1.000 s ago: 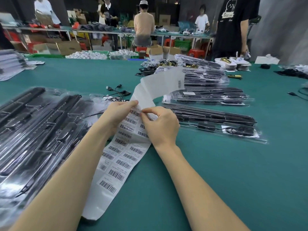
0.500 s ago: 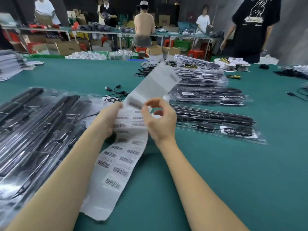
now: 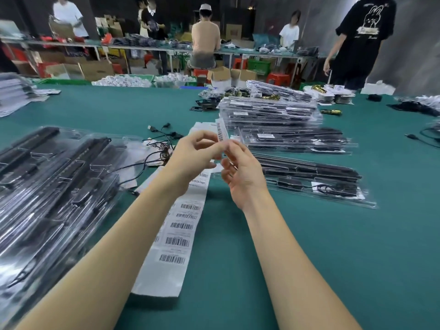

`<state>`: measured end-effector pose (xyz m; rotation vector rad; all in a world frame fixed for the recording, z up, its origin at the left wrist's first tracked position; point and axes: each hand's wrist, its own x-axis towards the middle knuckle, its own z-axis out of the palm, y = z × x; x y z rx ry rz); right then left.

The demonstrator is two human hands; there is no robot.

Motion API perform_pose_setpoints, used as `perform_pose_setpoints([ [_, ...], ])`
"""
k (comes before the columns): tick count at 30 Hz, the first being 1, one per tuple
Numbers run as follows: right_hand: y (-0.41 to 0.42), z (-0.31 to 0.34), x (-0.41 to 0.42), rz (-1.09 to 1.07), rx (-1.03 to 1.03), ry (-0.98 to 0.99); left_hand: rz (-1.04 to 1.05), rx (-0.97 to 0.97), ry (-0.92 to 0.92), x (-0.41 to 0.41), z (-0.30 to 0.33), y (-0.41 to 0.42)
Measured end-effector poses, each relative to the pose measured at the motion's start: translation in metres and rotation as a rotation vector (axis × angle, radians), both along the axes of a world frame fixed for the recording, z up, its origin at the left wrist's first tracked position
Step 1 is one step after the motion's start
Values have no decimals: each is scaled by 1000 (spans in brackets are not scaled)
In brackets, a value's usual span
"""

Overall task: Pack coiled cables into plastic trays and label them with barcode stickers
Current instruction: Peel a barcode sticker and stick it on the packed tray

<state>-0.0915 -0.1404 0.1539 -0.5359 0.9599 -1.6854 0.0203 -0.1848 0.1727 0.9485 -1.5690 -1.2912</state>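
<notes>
Peeling a barcode sticker, by the look of it: the left hand has it nipped at its fingertips, sticker standing upright above both hands, bars facing us. Right hand is just beside it, fingers loosely curled, fingertips up near the sticker; can't tell if it actually pinches anything. Prob ready to take the sticker over.

The label sheet lies on the green table between the forearms, running away toward the hands, so the next sticker is right there to grab. Barcodes w/ small print above each, too fine to read. Upper part of the sheet is bare backing.

Nearest packed tray sits just right of the hands, cable inside, white card at its near end, seemingly next for labelling. Behind it, a stack of trays w/ white labels already on top, text unreadable. Left side: a big pile of clear trays overlapping, and loose cables beyond the sheet. No brand legible anywhere.
</notes>
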Motion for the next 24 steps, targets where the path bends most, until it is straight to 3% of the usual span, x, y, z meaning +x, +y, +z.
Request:
perform_pose_setpoints([
  [5, 2, 0, -13, 82, 18, 252, 47, -8, 39, 3, -2, -4],
  [10, 4, 11, -42, -59, -157, 948, -30, -207, -332, 14, 1, -5],
  [13, 5, 15, -49, -58, -237, 1203, -131, -215, -438, 16, 5, -2],
  [21, 4, 12, -66, -159, -187, 1292, -42, -242, -517, 13, -8, -7],
  [24, 6, 11, -84, -277, -106, 1188, -33, -446, -692, -1, -29, -3],
])
